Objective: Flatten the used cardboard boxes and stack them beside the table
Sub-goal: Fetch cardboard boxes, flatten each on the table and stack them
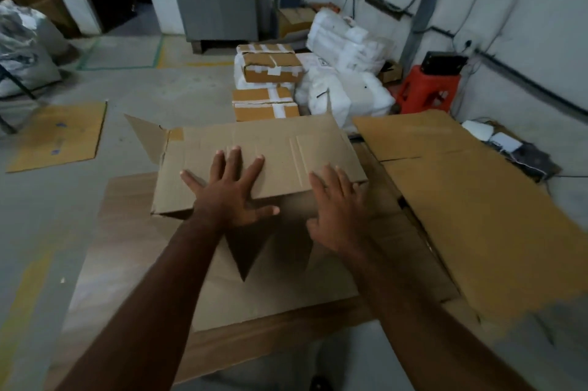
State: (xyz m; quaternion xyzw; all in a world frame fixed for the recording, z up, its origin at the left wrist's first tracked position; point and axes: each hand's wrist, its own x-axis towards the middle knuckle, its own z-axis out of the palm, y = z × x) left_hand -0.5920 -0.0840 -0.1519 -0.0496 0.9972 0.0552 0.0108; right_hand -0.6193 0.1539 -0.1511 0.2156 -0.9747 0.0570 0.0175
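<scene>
Both hands flat, fingers spread, gripping nothing. Left hand (230,188) presses the near half of the half-collapsed box (261,161); right hand (337,212) lies just right of it, at the box's near edge. Box on the surface (127,231), directly under and ahead of the hands, long axis left-right. One flap (144,136) stands up beyond the left hand. Flattened sheet (471,199) crowds the right; floor left looks open.

Brown cardboard box (254,161) frame centre, partly collapsed, one end flap sticking up at left. Flattened cardboard sheet (471,209) at right, flattened cardboard piece (60,136) on floor, left.
</scene>
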